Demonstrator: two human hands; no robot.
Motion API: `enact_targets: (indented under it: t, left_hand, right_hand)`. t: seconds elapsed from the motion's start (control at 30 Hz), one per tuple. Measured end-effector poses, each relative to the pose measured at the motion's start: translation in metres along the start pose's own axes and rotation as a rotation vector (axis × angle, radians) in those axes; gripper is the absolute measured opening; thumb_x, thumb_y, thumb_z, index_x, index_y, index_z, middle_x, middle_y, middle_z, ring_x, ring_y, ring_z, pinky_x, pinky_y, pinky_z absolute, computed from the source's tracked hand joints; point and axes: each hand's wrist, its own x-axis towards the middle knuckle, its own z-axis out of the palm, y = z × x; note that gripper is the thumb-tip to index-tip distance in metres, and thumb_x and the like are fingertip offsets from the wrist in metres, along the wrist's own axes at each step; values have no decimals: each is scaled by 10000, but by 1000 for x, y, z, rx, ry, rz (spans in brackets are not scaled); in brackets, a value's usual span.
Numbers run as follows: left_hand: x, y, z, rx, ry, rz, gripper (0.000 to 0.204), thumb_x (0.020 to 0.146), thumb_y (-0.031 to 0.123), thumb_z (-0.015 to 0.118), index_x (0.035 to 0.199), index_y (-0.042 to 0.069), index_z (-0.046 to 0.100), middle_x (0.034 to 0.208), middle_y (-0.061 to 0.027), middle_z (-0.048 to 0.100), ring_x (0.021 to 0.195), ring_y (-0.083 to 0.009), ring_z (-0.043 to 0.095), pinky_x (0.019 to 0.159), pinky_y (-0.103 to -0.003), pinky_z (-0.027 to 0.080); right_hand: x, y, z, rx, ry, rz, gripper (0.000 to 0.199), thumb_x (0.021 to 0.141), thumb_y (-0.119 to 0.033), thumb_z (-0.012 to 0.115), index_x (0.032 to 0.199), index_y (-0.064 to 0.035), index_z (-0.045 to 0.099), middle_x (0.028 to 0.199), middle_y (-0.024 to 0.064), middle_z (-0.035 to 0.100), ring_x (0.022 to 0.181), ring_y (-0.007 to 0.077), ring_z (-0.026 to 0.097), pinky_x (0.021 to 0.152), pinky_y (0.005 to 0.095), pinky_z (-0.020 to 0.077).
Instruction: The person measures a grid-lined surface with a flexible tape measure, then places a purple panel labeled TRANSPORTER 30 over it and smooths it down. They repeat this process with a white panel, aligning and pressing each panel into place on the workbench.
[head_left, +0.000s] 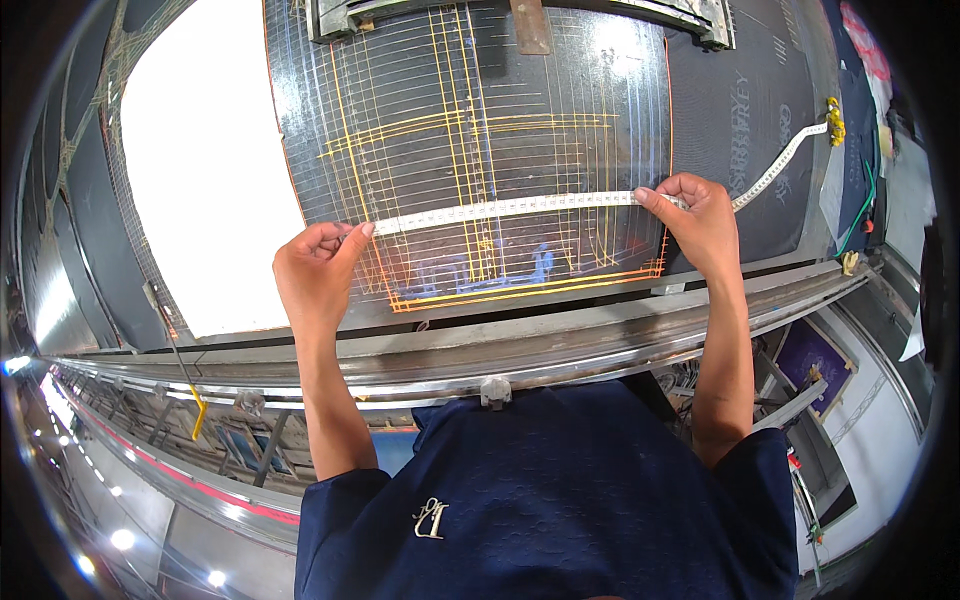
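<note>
A white measuring tape is stretched nearly level across a dark board covered with yellow, blue, orange and white ruled lines. My left hand pinches the tape's left end between thumb and fingers, near the board's left side. Toward the right side, my right hand pinches the tape the same way. Beyond that hand the tape's loose length runs up and right to a yellow bundle at the table's far right. What lies under my curled fingers is hidden.
Left of the board lies a bright white sheet. A metal frame with a brown strip crosses the board's far edge. Metal rails run along the table's near edge, before my body. A yellow hooked handle hangs at the left.
</note>
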Motion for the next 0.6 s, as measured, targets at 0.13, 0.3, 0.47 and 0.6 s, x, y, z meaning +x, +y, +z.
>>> enact_targets:
  t: [0.13,0.3,0.47,0.6]
  left_hand:
    - [1,-2,0,-5,-11,9,250,843,190,832,861,-38,731,636,9,641,574,-18,499,525,-176,346]
    - [-1,1,4,-29,16,17,244,834,197,836,866,-19,728,685,-9,653,610,-45,536,553,-194,387]
    - [-16,3,8,410,272,169,400,771,318,853,1090,120,718,976,-88,582,921,-211,593,789,-378,512]
    - [-23,2,12,563,416,422,580,817,297,809,1336,142,603,1280,-216,541,1195,-376,522,998,-489,438]
  right_hand:
    - [2,3,2,-1,9,-23,358,799,-337,830,793,2,716,658,49,669,615,103,581,576,289,439]
    - [1,-7,5,0,56,-18,359,786,-331,839,756,2,710,605,59,648,568,134,589,569,308,453]
    - [-13,-10,4,-496,308,-292,399,759,-299,847,1033,-46,703,1074,124,680,923,261,634,773,397,473]
    - [-28,-12,25,-669,590,-436,591,798,-229,800,1333,-101,586,1459,161,485,1259,330,504,993,476,405]
